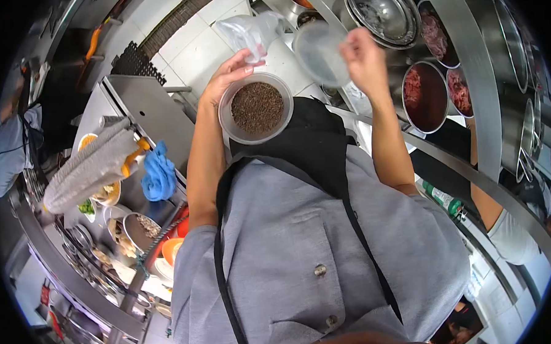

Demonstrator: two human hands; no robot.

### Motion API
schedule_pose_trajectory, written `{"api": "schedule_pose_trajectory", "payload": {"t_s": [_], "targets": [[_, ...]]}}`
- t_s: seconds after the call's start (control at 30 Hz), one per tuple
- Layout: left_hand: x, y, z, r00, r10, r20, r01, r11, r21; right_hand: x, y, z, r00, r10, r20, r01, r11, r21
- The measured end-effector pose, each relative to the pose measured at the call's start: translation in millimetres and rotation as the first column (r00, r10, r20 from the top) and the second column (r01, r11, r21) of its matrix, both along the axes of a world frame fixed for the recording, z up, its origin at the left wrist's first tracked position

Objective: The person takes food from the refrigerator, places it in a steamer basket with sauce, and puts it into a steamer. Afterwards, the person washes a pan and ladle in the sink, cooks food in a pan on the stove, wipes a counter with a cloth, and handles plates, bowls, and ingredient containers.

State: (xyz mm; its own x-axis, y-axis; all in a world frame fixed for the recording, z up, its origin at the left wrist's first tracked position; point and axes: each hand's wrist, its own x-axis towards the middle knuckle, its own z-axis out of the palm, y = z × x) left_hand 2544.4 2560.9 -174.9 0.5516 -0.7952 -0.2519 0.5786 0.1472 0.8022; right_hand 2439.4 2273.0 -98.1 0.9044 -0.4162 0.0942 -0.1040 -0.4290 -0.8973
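Note:
My left hand [230, 75] is closed on a clear plastic bag [248, 33], which hangs crumpled beyond the fingers. The same hand lies against the far left rim of a round translucent plastic tub [225, 122]; whether it also bears the tub's weight I cannot tell. Small dark brown grains [257, 108] fill much of the tub, which is uncovered in front of my apron. Off to the right, my right hand [364, 57] grips the edge of a round translucent lid [321, 54], somewhat blurred and apart from the tub.
Metal shelving on the right carries stacked steel bowls [382, 10] and round pots of raw meat [412, 87]. To the left stands a steel counter with a grey cloth [91, 168], a blue cloth [159, 174] and several food bowls. Another person's arm [486, 206] shows at the right.

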Motion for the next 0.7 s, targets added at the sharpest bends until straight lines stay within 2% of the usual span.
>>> {"api": "schedule_pose_trajectory", "payload": {"t_s": [0.03,0.07,0.1,0.17,0.2,0.27,0.3,0.37,0.43,0.47,0.5,0.53,0.57,0.63,0.7], "targets": [[-3,-1,0,0.999,0.029,0.041,-0.03,0.999,0.029,0,-2,-17,0.976,0.155,-0.153,-0.175,0.976,-0.126],[-5,-1,-2,0.995,0.057,0.083,-0.061,0.997,0.054,4,3,-41,0.952,0.254,-0.173,-0.227,0.96,0.163],[-4,-2,-7,0.994,0.071,0.081,-0.075,0.996,0.052,6,14,-55,0.948,0.267,-0.176,-0.24,0.957,0.162],[-5,-6,1,0.99,0.007,0.143,-0.021,0.995,0.094,10,34,-71,0.921,0.289,-0.26,-0.181,0.911,0.37],[-11,-5,14,0.99,-0.007,0.142,-0.023,0.978,0.209,12,37,-76,0.916,0.303,-0.263,-0.194,0.908,0.372],[-10,1,3,0.996,-0.003,0.09,-0.013,0.986,0.167,14,42,-86,0.939,0.279,-0.201,-0.151,0.86,0.487],[-10,4,-2,0.999,-0.017,0.046,0.012,0.992,0.122,15,40,-92,0.934,0.292,-0.204,-0.161,0.856,0.491],[-15,4,-6,1.0,0.012,0.023,-0.015,0.995,0.1,18,33,-101,0.911,0.354,-0.211,-0.15,0.761,0.631],[-16,2,-7,0.996,-0.058,0.071,0.045,0.985,0.169,17,36,-108,0.909,0.35,-0.228,-0.149,0.781,0.606],[-16,2,-7,0.996,-0.053,0.068,0.041,0.985,0.167,16,38,-110,0.898,0.384,-0.216,-0.164,0.745,0.647],[-14,1,-6,0.993,-0.101,0.055,0.085,0.967,0.24,15,39,-111,0.886,0.418,-0.202,-0.178,0.707,0.684],[-14,0,-2,0.988,-0.147,0.039,0.127,0.942,0.31,12,39,-112,0.883,0.423,-0.205,-0.182,0.709,0.681],[-15,-2,2,0.989,-0.14,0.041,0.121,0.944,0.306,10,39,-114,0.861,0.446,-0.244,-0.217,0.757,0.616],[-20,-5,9,0.976,-0.185,0.118,0.13,0.92,0.369,8,36,-111,0.838,0.465,-0.284,-0.258,0.798,0.545],[-23,-5,14,0.968,-0.213,0.131,0.147,0.908,0.393,-2,29,-102,0.794,0.431,-0.429,-0.406,0.901,0.154]]}}
